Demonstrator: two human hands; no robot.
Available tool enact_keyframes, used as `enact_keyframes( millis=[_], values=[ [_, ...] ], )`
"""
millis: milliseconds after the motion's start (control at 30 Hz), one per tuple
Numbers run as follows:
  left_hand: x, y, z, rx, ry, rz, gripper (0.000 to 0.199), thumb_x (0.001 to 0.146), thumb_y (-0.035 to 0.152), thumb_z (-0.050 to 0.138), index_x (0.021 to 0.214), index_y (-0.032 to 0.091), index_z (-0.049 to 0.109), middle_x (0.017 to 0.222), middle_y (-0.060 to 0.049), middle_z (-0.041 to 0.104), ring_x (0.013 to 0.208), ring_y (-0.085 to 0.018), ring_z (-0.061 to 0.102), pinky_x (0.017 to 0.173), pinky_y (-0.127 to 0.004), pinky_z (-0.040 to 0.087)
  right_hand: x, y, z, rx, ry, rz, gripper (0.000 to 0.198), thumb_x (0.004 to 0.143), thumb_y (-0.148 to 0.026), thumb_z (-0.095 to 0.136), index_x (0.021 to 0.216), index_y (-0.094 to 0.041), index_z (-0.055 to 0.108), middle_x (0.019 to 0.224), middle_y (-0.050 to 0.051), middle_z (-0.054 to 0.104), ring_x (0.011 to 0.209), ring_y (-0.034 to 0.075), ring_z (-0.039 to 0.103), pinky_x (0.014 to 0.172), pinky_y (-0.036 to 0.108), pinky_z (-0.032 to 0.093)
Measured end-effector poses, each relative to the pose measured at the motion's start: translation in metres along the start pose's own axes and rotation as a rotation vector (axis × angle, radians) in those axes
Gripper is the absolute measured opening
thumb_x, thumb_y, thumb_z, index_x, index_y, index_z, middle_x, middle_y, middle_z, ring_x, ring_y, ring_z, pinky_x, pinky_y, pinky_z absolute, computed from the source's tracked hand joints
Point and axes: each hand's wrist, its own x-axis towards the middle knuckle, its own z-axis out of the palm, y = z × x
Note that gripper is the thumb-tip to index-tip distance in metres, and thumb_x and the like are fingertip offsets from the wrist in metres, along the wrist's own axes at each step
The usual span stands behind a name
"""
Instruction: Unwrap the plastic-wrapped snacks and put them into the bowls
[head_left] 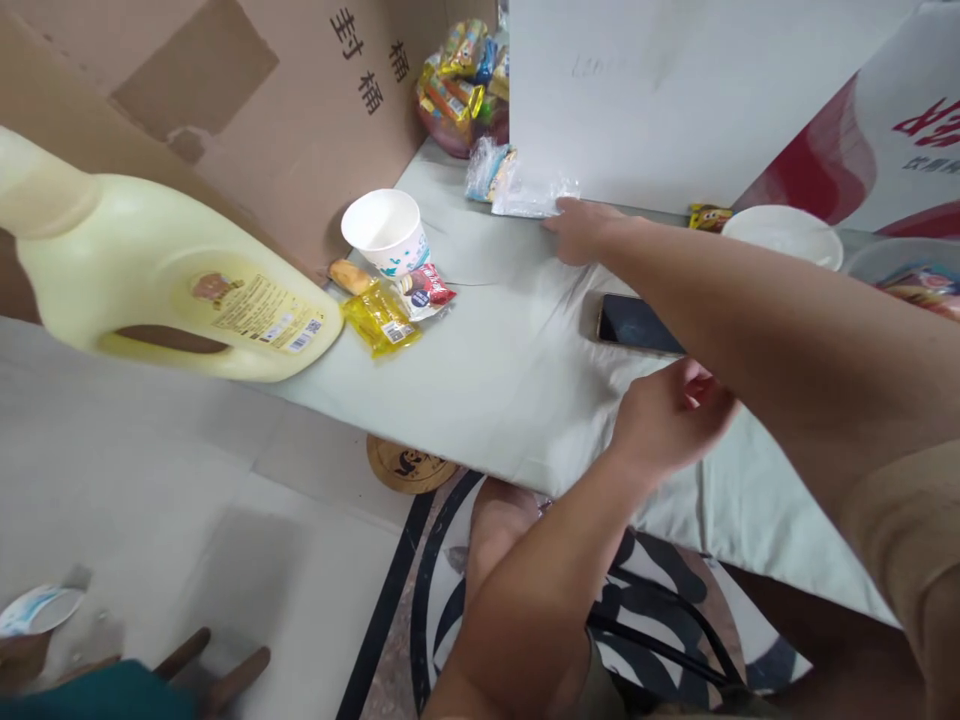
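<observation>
My right hand reaches across to the back of the table, its fingers closed on the edge of a clear plastic wrapper. Beside that wrapper lies a blue and yellow snack packet. My left hand rests nearer the front, partly behind my right forearm. Its fingers are curled in and nothing shows in them. Close to it is a dark phone, partly covered by my right arm. To the left stands a white paper cup, with a yellow wrapper, a red and white packet and a small bread-like piece around it.
A big pale-yellow bottle stands at left before a cardboard box. Behind are a bowl of snacks and a white box. At right are a white bowl and a yellow packet. Another person's teal sleeve shows lower left.
</observation>
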Motion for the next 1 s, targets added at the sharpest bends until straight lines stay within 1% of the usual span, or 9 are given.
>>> enact_keyframes(
  millis=[167, 333, 433, 567, 633, 733, 833, 933, 1000],
  values=[
    [0.007, -0.008, 0.005, 0.006, 0.026, 0.094, 0.006, 0.081, 0.027, 0.062, 0.080, 0.022, 0.060, 0.082, -0.002, 0.066, 0.079, -0.017, 0.059, 0.080, -0.033, 0.046, -0.052, 0.016, 0.002, 0.009, 0.190, -0.062, 0.051, 0.091, -0.018, 0.058, 0.142, -0.020, 0.059, 0.148, 0.013, 0.058, 0.131, 0.037, 0.058, 0.108, 0.051, 0.047],
    [0.012, -0.012, 0.009, -0.025, 0.044, 0.119, 0.007, 0.082, 0.023, 0.062, 0.076, 0.021, 0.058, 0.071, 0.001, 0.059, 0.069, -0.014, 0.054, 0.072, -0.031, 0.044, -0.169, 0.038, 0.007, 0.245, 0.491, 0.066, 0.036, 0.094, -0.025, 0.052, 0.128, -0.028, 0.065, 0.116, 0.007, 0.073, 0.108, 0.030, 0.068, 0.097, 0.045, 0.052],
    [0.011, -0.011, 0.011, -0.244, 0.008, 0.068, 0.014, 0.084, 0.029, 0.065, 0.095, 0.021, 0.060, 0.088, -0.002, 0.067, 0.076, -0.014, 0.063, 0.077, -0.031, 0.049, -0.247, 0.045, 0.045, 0.406, 0.795, 0.176, 0.042, 0.092, -0.026, 0.056, 0.133, -0.029, 0.057, 0.103, 0.007, 0.073, 0.089, 0.028, 0.069, 0.085, 0.045, 0.056],
    [0.005, -0.017, 0.025, -0.479, -0.341, 0.137, 0.051, 0.072, 0.033, 0.084, 0.117, 0.027, 0.062, 0.119, -0.004, 0.070, 0.111, -0.020, 0.067, 0.098, -0.035, 0.051, -0.309, 0.039, 0.118, 0.522, 1.119, 0.068, 0.020, 0.088, -0.023, 0.065, 0.107, -0.031, 0.062, 0.098, 0.007, 0.071, 0.087, 0.027, 0.070, 0.073, 0.042, 0.058],
    [0.005, -0.022, 0.034, -0.438, -0.375, 0.115, 0.050, 0.065, 0.032, 0.090, 0.108, 0.023, 0.067, 0.109, -0.004, 0.073, 0.106, -0.020, 0.068, 0.099, -0.034, 0.051, -0.320, 0.035, 0.140, 0.581, 1.077, -0.033, 0.020, 0.087, -0.025, 0.067, 0.106, -0.029, 0.065, 0.106, 0.010, 0.070, 0.097, 0.028, 0.070, 0.077, 0.044, 0.060],
    [0.011, -0.027, 0.041, -0.395, -0.285, 0.042, 0.044, 0.062, 0.034, 0.092, 0.098, 0.018, 0.071, 0.095, -0.003, 0.073, 0.089, -0.017, 0.069, 0.089, -0.034, 0.055, -0.331, 0.042, 0.148, 0.721, 0.951, -0.158, 0.020, 0.089, -0.024, 0.063, 0.109, -0.028, 0.068, 0.116, 0.010, 0.070, 0.093, 0.025, 0.071, 0.071, 0.039, 0.060],
    [0.017, -0.024, 0.043, -0.374, -0.271, -0.041, 0.050, 0.062, 0.037, 0.092, 0.104, 0.018, 0.072, 0.107, -0.007, 0.076, 0.089, -0.019, 0.072, 0.079, -0.033, 0.057, -0.342, 0.067, 0.148, 0.889, 0.923, -0.040, 0.017, 0.092, -0.022, 0.058, 0.104, -0.028, 0.069, 0.100, 0.005, 0.074, 0.078, 0.019, 0.070, 0.069, 0.036, 0.059],
    [0.017, -0.021, 0.043, -0.263, -0.421, -0.176, 0.053, 0.061, 0.038, 0.092, 0.106, 0.019, 0.072, 0.106, -0.012, 0.078, 0.079, -0.022, 0.074, 0.063, -0.031, 0.056, -0.345, 0.095, 0.157, 1.202, 0.886, 0.127, 0.022, 0.094, -0.034, 0.057, 0.114, -0.029, 0.067, 0.106, 0.006, 0.076, 0.085, 0.022, 0.073, 0.076, 0.039, 0.061],
    [0.015, -0.022, 0.044, -0.177, -0.594, -0.275, 0.049, 0.061, 0.038, 0.092, 0.102, 0.018, 0.073, 0.096, -0.013, 0.078, 0.076, -0.024, 0.073, 0.063, -0.033, 0.057, -0.343, 0.108, 0.163, 1.402, 0.843, 0.090, 0.036, 0.093, -0.043, 0.058, 0.127, -0.030, 0.062, 0.127, 0.008, 0.072, 0.104, 0.025, 0.074, 0.084, 0.042, 0.062]
  ],
)
